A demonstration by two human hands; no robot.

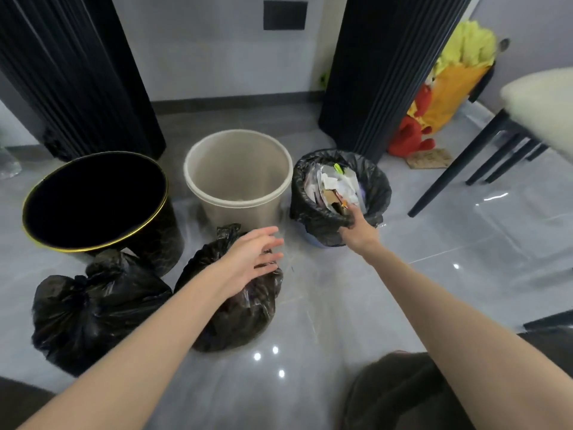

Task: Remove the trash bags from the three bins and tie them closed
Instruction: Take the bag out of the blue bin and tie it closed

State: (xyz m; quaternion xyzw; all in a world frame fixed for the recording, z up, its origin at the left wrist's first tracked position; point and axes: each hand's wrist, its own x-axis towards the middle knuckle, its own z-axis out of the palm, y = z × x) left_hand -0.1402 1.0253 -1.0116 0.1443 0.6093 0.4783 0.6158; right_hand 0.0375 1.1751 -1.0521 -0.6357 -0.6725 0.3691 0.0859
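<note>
Two of the three bags are judged finished: the black bin and the beige bin appear emptied, and a first knotted bag and a second knotted bag are laid on the floor just in front of them. The last bag, glossy black, folded over the rim of the small bin at the right end of the row and stuffed with paper and packaging, is yet to be lifted out and tied. Its near edge is clamped by the curled fingers of the right hand, while the left hand is held over the second knotted bag with fingers spread apart.
</note>
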